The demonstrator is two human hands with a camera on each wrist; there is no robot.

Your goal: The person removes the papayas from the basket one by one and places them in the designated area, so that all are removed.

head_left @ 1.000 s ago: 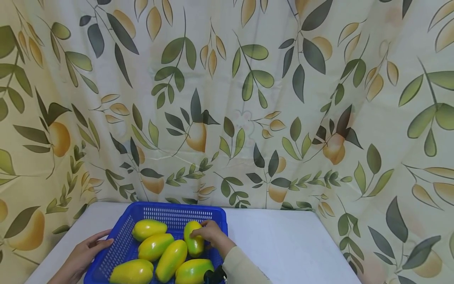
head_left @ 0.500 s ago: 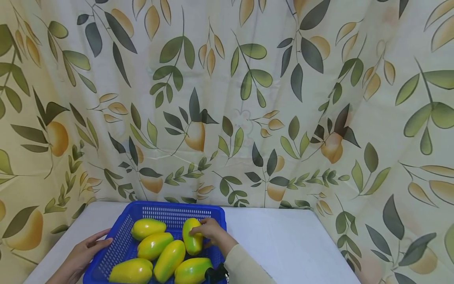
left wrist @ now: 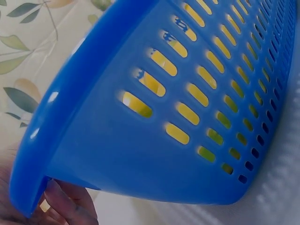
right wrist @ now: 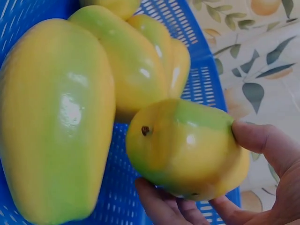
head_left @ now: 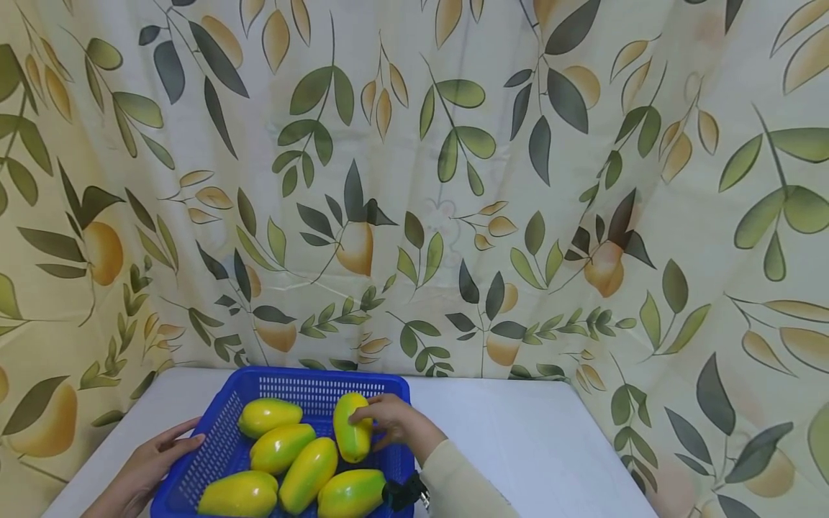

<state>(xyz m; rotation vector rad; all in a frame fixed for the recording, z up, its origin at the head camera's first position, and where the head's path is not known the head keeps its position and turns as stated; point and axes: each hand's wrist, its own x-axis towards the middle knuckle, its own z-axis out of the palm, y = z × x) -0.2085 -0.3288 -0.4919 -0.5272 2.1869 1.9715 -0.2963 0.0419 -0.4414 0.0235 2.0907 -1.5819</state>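
A blue slatted plastic basket holds several glossy yellow-green papayas. My right hand grips one papaya near the basket's back right corner. In the right wrist view the thumb lies on one side of this papaya and the curled fingers reach around beneath it; its small dark stem end faces the camera. At the basket's left side, my left hand grips the rim. The left wrist view shows its fingertips curled under the rim of the basket wall, with yellow fruit showing through the slots.
The other papayas lie in the basket's left, middle and front, one papaya close below the right wrist. A black wrist device overlaps the right rim. The white table extends rightward. A leaf-and-fruit patterned curtain hangs behind.
My right hand and the papaya in it have risen slightly and moved a little toward the basket's back edge. The left hand keeps its grip on the rim; the other papayas stay put.
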